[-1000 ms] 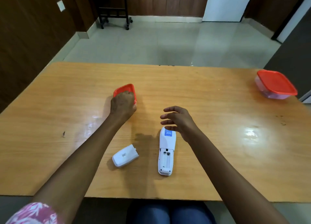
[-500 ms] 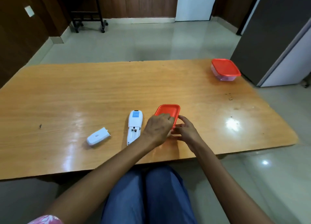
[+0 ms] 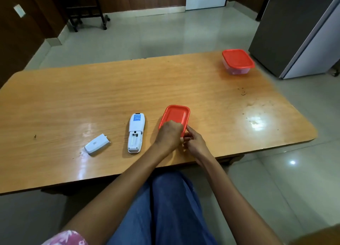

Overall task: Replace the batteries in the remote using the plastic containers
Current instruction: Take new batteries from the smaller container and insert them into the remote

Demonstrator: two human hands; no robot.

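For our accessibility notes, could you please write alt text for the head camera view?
Both hands, left hand and right hand, grip the near red-lidded container on a wooden table. Left of it lie an open remote and its battery cover.

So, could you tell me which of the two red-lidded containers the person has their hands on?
The near container, right of the remote; both the left hand and right hand grip its near end. The far container sits untouched.
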